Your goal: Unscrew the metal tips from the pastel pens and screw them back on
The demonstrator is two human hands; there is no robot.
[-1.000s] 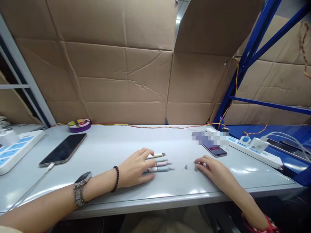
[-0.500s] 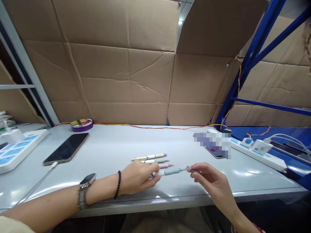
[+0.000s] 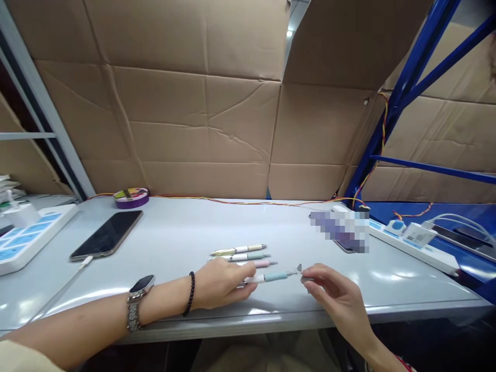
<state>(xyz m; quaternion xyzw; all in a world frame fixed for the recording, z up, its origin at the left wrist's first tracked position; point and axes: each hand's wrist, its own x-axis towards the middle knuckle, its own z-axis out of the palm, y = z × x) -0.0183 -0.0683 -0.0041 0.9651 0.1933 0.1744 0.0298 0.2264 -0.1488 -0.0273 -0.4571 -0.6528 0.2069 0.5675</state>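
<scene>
Cardboard walls back our grey table (image 3: 174, 237). Our left hand (image 3: 220, 283) pinches the blue pen (image 3: 271, 277) just above it; our right hand (image 3: 333, 294) pinches a small tip (image 3: 299, 267) that could slip and roll away.

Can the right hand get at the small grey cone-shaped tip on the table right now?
Probably yes: the small grey cone-shaped tip lies just off the right hand, with nothing between, though its fingers already pinch something small.

Pale blue pen (image 3: 271, 277), grey table (image 3: 186, 232), purple tape roll (image 3: 131, 198)
</scene>
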